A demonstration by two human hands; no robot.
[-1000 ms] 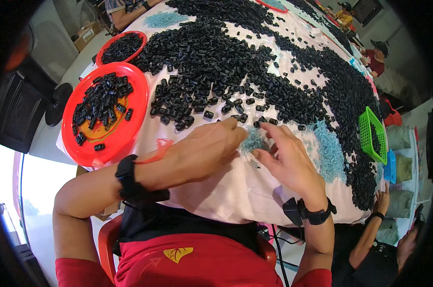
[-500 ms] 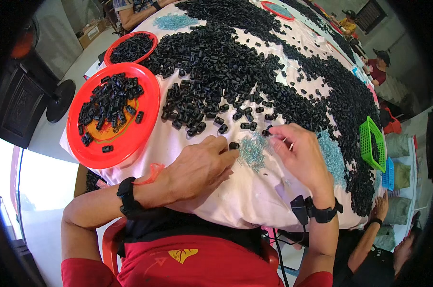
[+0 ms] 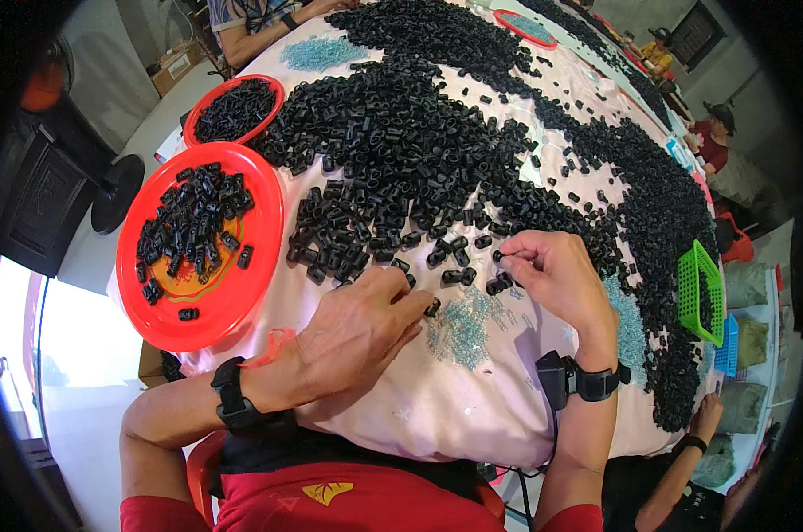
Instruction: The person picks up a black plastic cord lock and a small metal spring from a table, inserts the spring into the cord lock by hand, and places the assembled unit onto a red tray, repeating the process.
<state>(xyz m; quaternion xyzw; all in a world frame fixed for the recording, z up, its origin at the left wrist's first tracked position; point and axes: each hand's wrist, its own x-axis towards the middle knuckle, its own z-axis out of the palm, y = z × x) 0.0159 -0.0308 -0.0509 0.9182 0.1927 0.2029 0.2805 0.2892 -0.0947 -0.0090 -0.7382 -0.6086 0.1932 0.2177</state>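
My left hand [image 3: 357, 330] is closed, thumb and forefinger pinching a small black plastic piece [image 3: 431, 308], a short hollow barrel shape. At the near edge of the black heap, my right hand [image 3: 556, 277] pinches another small black piece [image 3: 499, 256] in its fingertips. Between the hands lies a scatter of tiny pale-blue bits [image 3: 462, 328], too small to make out fully. A few loose black pieces [image 3: 499, 285] rest just below the right fingertips. To the left of my left hand stands a red plate [image 3: 268, 239] bearing more black pieces [image 3: 193, 217].
A big heap of black pieces [image 3: 392, 133] spreads over the pink-white cloth [image 3: 401, 417]. Behind the plate is a red tray [image 3: 279, 92] of thin black parts. A green basket [image 3: 692, 301] and a blue one [image 3: 727, 346] stand at right. Other people sit around the table.
My right hand now lifts a black piece in its fingertips, slightly above the others. My left hand has moved a little left and down in the picture; the whole view has shifted slightly.
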